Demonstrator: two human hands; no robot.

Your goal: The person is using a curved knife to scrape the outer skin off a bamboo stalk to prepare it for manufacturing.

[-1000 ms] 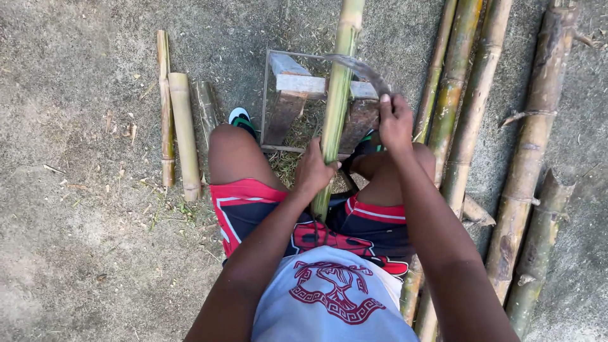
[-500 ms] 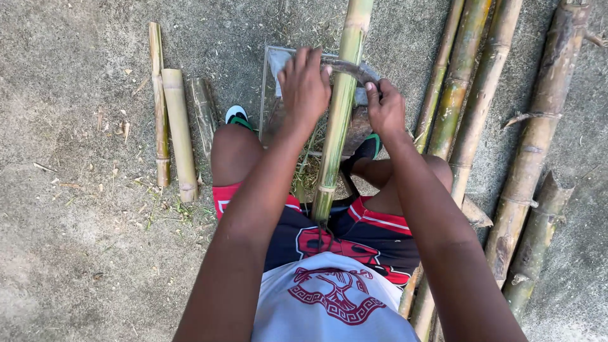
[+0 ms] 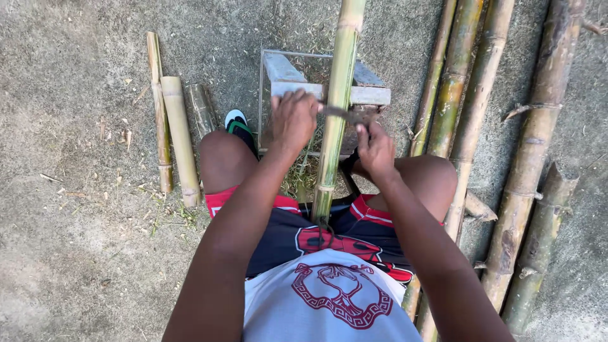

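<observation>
A long green-yellow bamboo pole runs from between my knees up and away over a small metal-framed stand with wooden slats. A dark curved blade lies across the pole. My left hand grips the blade's left end, just left of the pole. On the other side, slightly nearer my body, my right hand holds the right end. I sit with bare knees on either side of the pole, in red-and-black shorts and a white shirt.
Several long bamboo poles lie side by side on the ground to the right. Three short cut bamboo pieces lie to the left, near my foot in a green-and-white sandal. The ground is grey concrete with dry shavings.
My left hand left the lower part of the pole and took hold of the blade's left end. Both hands then slid the blade along the pole toward my body.
</observation>
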